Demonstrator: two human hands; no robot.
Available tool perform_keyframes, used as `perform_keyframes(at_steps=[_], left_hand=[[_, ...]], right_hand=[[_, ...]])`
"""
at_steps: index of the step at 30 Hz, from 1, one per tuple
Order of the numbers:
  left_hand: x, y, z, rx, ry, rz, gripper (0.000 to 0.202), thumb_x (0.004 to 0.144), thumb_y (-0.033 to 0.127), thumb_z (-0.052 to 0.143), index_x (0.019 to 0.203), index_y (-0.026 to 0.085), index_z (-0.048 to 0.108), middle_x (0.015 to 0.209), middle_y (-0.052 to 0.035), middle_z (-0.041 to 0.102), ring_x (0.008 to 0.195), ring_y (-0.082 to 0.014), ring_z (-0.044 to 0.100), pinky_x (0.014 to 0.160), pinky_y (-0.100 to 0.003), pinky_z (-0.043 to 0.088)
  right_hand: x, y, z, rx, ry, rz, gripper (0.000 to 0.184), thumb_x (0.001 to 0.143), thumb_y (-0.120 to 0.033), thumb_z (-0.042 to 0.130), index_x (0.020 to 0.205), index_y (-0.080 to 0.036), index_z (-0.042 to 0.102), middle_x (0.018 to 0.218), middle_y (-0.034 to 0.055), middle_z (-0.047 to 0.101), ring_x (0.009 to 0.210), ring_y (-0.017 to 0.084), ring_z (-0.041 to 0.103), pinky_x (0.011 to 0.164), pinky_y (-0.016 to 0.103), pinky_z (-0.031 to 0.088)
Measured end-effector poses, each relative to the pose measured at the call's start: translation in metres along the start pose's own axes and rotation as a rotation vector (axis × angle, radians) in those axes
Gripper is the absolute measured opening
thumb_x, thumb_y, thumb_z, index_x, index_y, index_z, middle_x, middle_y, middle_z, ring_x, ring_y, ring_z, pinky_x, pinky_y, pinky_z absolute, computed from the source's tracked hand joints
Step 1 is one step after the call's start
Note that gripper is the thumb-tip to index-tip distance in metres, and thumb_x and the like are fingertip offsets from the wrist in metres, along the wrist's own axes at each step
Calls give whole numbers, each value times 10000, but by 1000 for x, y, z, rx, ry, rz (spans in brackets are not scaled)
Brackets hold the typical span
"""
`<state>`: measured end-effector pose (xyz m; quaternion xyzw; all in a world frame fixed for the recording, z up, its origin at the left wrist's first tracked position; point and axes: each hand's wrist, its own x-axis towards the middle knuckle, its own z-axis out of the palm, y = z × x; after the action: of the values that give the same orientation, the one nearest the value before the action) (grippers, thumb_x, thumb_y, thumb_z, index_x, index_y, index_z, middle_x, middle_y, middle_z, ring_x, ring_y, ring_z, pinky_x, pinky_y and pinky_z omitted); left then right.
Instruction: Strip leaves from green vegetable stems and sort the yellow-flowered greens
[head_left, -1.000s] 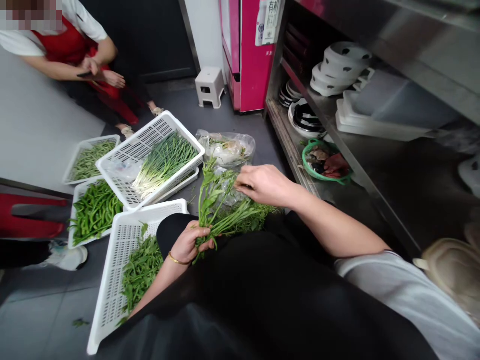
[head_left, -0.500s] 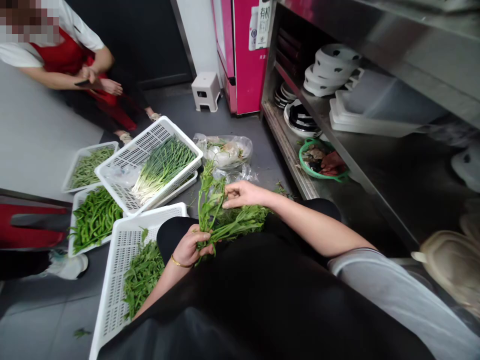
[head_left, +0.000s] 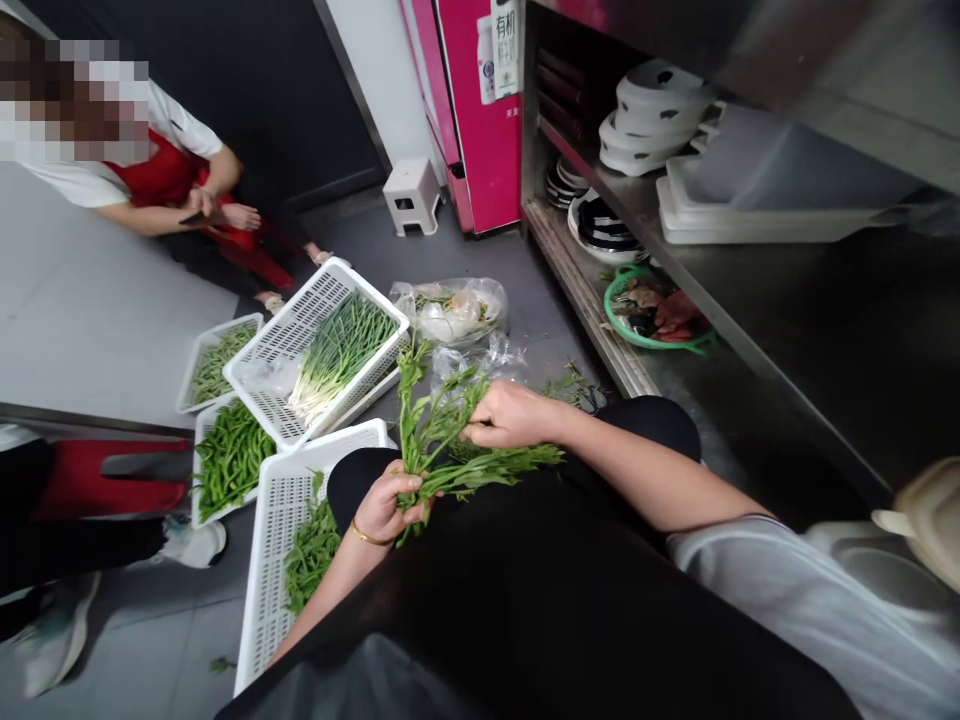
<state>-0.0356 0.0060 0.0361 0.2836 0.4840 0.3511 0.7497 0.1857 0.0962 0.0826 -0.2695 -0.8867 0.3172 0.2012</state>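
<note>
In the head view my left hand (head_left: 388, 503), with a gold bangle at its wrist, is closed around the lower stems of a bunch of leafy greens (head_left: 431, 440). Some stems stand up from the fist, others fan out to the right over my lap. My right hand (head_left: 510, 413) has its fingers curled and pinched at the upper leaves on the right side of the bunch. Its fingertips are partly hidden. Beside my left arm stands a white basket (head_left: 281, 490) with more loose greens (head_left: 313, 555) in it.
Ahead lie a basket of scallions (head_left: 345, 350), green peppers (head_left: 232, 455), green beans (head_left: 225, 362) and plastic bags (head_left: 457, 310). A metal shelf (head_left: 720, 310) with dishes and a green colander (head_left: 637, 340) borders the right. Two other people sit or stand left; a stool (head_left: 412, 195) is behind.
My right hand has gone from loosely bent fingers to a tighter pinch on the greens, slightly right and lower. My left hand keeps its grip. The whole view has shifted slightly.
</note>
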Motion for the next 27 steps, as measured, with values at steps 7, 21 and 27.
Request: perform_keyframes(at_steps=[7, 21, 27], left_hand=[[3, 3, 9, 39, 107, -19, 133, 586, 223, 632, 587, 91, 613, 402, -37, 542, 290, -83, 406, 316, -177, 217], [6, 5, 13, 76, 31, -124, 130, 526, 214, 620, 546, 86, 612, 378, -53, 544, 303, -121, 474, 314, -168, 180], [3, 0, 6, 51, 18, -163, 90, 541, 180, 624, 576, 102, 596, 459, -60, 606, 317, -126, 504, 305, -164, 222]], right_hand=[[-14, 52, -8, 651, 676, 401, 269, 776, -306, 431, 707, -134, 626, 528, -9, 568, 399, 66, 424, 405, 192, 296], [37, 17, -6, 676, 146, 120, 141, 697, -261, 584, 679, -124, 560, 583, -44, 479, 540, 61, 410, 531, 198, 328], [26, 14, 1, 381, 289, -25, 145, 690, -241, 543, 591, -143, 502, 551, -53, 410, 510, 50, 325, 503, 192, 290]])
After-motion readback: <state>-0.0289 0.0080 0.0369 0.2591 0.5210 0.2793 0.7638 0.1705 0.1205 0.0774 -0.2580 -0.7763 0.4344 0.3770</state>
